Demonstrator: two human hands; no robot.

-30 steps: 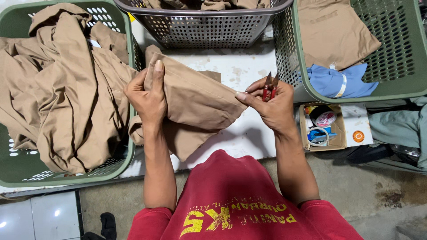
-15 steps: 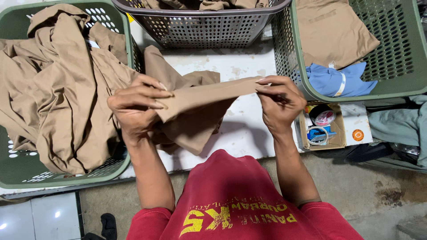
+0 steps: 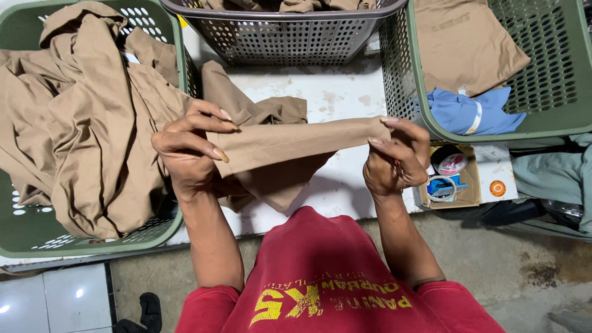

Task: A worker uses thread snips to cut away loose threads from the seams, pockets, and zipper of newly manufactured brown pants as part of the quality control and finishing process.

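Both hands, left (image 3: pixel 185 151) and right (image 3: pixel 394 163), pinched the soft, limp tan cloth garment (image 3: pixel 290 145) taut at its 9 and 3 o'clock ends.

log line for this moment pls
left hand: grips tan garment | right hand: pinches its other end | garment: stretched taut over white table

Worn white table (image 3: pixel 333 98); grey concrete floor (image 3: pixel 530 271); white tiles (image 3: pixel 55 302) left.
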